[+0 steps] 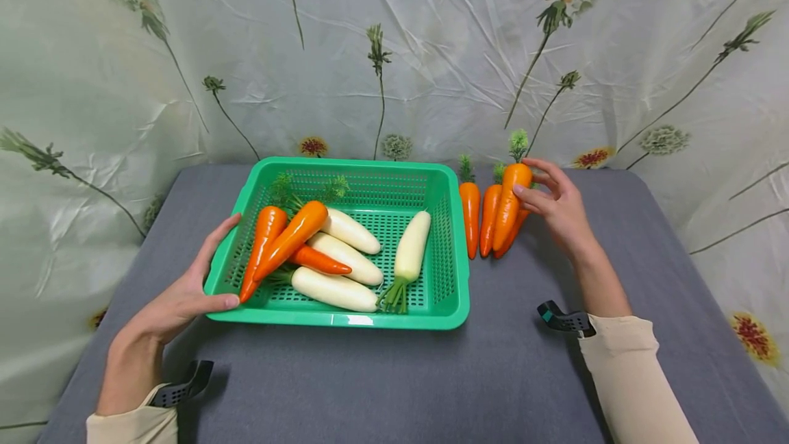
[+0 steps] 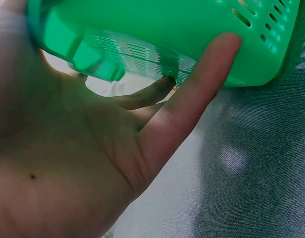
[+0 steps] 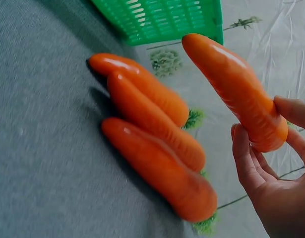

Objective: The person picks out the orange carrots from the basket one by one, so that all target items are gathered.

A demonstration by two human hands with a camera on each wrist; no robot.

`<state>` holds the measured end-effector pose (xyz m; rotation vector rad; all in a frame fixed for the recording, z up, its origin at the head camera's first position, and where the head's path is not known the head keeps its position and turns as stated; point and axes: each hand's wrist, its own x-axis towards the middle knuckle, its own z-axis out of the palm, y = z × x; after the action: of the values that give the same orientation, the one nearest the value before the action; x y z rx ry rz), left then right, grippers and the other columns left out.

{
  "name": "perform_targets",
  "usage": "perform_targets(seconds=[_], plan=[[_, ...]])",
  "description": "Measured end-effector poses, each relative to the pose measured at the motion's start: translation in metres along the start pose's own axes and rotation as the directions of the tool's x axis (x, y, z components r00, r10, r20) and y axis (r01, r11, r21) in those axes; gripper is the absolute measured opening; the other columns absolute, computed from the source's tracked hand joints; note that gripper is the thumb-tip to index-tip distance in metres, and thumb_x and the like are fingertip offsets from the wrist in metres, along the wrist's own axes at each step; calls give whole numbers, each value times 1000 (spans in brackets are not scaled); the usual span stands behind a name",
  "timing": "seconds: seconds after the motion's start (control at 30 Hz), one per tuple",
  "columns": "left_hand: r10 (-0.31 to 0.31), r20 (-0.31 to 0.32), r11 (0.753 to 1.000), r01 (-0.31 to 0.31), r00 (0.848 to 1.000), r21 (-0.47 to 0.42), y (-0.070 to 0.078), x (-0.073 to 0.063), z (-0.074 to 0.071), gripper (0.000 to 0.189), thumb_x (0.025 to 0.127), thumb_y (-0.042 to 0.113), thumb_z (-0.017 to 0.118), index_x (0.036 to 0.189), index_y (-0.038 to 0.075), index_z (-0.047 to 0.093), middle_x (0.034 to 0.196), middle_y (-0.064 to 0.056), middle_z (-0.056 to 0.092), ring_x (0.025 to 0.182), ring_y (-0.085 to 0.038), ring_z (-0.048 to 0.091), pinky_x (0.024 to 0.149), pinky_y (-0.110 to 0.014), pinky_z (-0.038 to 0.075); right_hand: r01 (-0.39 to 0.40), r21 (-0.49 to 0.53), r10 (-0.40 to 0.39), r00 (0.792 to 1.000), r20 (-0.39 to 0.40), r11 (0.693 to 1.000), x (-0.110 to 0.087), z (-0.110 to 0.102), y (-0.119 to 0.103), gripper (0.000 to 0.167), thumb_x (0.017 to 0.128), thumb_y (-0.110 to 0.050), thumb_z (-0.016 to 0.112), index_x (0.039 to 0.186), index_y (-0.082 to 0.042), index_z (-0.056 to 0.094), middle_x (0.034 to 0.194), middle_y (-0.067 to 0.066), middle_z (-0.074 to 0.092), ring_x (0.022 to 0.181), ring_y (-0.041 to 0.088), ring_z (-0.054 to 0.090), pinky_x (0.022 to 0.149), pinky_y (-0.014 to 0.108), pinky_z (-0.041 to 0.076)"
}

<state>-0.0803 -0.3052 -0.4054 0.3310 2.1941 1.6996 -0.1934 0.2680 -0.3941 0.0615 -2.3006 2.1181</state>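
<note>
My right hand (image 1: pixel 557 207) pinches an orange carrot (image 1: pixel 510 204) by its thick top, thumb on one side and fingers on the other. In the right wrist view this carrot (image 3: pixel 236 91) hangs above three more carrots (image 3: pixel 162 168) lying side by side on the cloth. At the other side, my left hand (image 1: pixel 185 297) holds the left end of a green basket (image 1: pixel 394 321), thumb at the front rim and fingers along the outer wall. Inside the basket, several white radishes (image 1: pixel 335 288) lie beside and under three carrots (image 1: pixel 292 238).
A grey cloth (image 1: pixel 394 389) covers the table. Behind it hangs a pale curtain (image 1: pixel 431 53) printed with dandelions and flowers. The loose carrots (image 1: pixel 470 218) lie close against the basket's right side. Each wrist wears a dark band (image 1: pixel 564 318).
</note>
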Motion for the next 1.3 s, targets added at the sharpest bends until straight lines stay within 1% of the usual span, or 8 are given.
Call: perform_targets(seconds=[0.1,0.2,0.37,0.8,0.9,1.0,1.13,1.3], plan=[[-3,5,1000,3,1000,-6,-1,0,0,112,89,5,73,167,40,1,162,-10,8,130,-3,38,94,-14,42,-5,-38,5,1000,3,999,-2,-6,3,55,98,-14,72,150,-15,54,127,-4,55,94,0,72,80,18,58],[-3,8,1000,3,1000,-6,-2,-1,-1,111,90,6,73,167,40,0,162,-11,8,129,-2,39,93,-14,43,-9,-41,9,1000,0,999,-4,-11,6,56,98,-13,72,151,-14,53,126,-4,54,92,0,72,80,17,58],[-7,2,1000,7,1000,7,-2,0,-1,110,91,7,72,167,41,0,163,-10,7,130,-2,38,93,-14,42,-11,-6,11,1000,-29,1000,-6,-19,11,55,98,-13,72,150,-14,54,123,-3,55,91,-1,72,79,15,57],[-22,-9,1000,22,1000,12,0,0,0,112,89,6,74,167,42,1,163,-9,7,131,-5,37,94,-14,41,-56,49,61,994,-94,997,-8,-38,27,55,97,-11,72,149,-14,53,121,-4,52,91,-1,69,76,14,57],[-17,-12,1000,17,1000,9,0,0,0,113,89,5,74,167,42,1,162,-8,7,131,-5,37,94,-14,41,-84,18,86,989,-119,996,-8,-40,30,58,97,-14,73,151,-15,52,120,-5,52,93,1,66,75,14,57],[-18,-16,1000,18,1000,8,1,0,0,113,89,5,74,167,42,1,162,-8,8,130,-5,37,94,-14,40,-119,-105,103,984,-146,987,-7,-40,33,60,98,-19,72,154,-14,49,119,-8,51,95,1,62,76,14,56],[-18,-15,1000,18,1000,10,1,0,0,112,89,6,74,167,42,1,162,-8,7,130,-6,36,94,-14,39,-167,-267,122,976,-178,949,-7,-41,37,63,101,-26,68,157,-12,44,118,-10,49,94,-1,60,76,15,56],[-13,-7,1000,13,1000,8,1,1,0,112,89,6,73,167,41,1,162,-8,9,130,-5,38,94,-14,40,-218,-310,164,968,-189,926,-8,-42,41,66,102,-30,66,159,-10,40,120,-6,48,93,-1,58,77,15,57]])
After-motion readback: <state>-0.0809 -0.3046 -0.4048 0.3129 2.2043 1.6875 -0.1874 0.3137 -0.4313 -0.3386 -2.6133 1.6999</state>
